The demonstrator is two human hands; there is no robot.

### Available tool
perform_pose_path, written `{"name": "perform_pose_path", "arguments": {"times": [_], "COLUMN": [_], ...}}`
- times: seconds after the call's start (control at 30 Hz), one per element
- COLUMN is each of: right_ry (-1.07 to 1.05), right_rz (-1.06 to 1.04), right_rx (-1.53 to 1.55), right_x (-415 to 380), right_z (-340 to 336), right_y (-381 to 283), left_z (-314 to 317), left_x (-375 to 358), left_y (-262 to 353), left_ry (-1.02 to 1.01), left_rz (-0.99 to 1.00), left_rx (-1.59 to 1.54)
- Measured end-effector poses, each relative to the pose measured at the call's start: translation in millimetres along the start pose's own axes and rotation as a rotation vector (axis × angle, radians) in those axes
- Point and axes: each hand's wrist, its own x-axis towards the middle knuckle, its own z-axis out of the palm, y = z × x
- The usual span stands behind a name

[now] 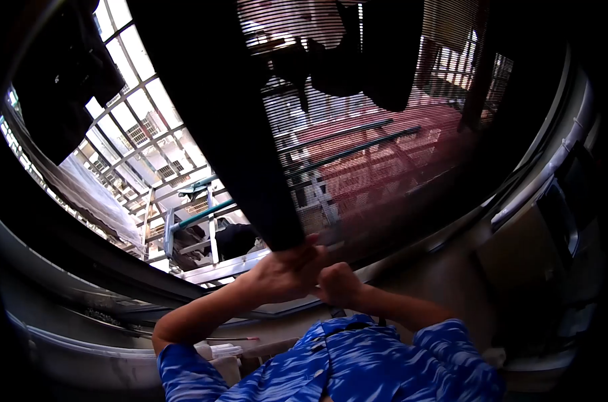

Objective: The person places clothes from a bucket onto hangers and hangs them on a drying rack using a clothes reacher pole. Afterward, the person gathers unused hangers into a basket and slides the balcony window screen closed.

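Observation:
A dark upright window frame (250, 134) slants down the middle of the head view. At its lower end is my left hand (282, 273), with the fingers closed about the frame's edge. Close beside it, my right hand (341, 285) is curled into a fist shape, knuckles up. Whatever may be inside its fingers is hidden. To the right of the frame stretches a fine mesh screen (378, 154), through which a reddish surface shows. Both hands are in front of the body, near the bottom of the window.
Beyond the opening on the left are metal window bars (126, 94), a teal-coloured pole (200, 216) and dark hanging cloth (63, 87). A white pipe (552, 164) runs along the right wall. Low on the left is a pale ledge (83, 345).

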Motion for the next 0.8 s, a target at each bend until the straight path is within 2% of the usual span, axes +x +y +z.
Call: {"name": "perform_pose_path", "arguments": {"times": [0.07, 0.13, 0.27, 0.3, 0.4, 0.57, 0.67, 0.8], "right_ry": [-0.048, -0.063, -0.127, -0.204, -0.231, -0.288, -0.224, -0.255], "right_rz": [-0.068, -0.109, -0.164, -0.142, -0.159, -0.204, -0.268, -0.336], "right_rx": [-0.006, 0.027, 0.119, 0.137, 0.057, 0.129, 0.096, 0.113], "right_x": [17.3, 32.7, 62.7, 69.8, 89.7, 111.7, 124.2, 138.1], "right_z": [25.1, 36.6, 79.2, 72.1, 91.7, 110.6, 140.7, 148.6], "right_y": [-13.8, -34.7, -59.0, -70.5, -94.1, -120.1, -126.9, -140.6], "left_z": [-29.3, -37.4, -76.2, -81.0, -93.4, -113.8, -119.7, -128.1], "left_x": [-20.7, -49.6, -81.3, -88.8, -113.6, -139.1, -151.2, -160.1], "left_y": [0.7, 7.4, 6.8, 7.0, 8.4, 4.7, 1.5, 0.1], "left_ry": [-0.032, -0.001, -0.155, -0.193, -0.209, -0.196, -0.178, -0.169], "left_rz": [-0.130, -0.208, -0.286, -0.342, -0.460, -0.540, -0.608, -0.583], "left_rx": [-0.081, -0.020, 0.122, 0.145, 0.190, 0.138, 0.119, 0.208]}}
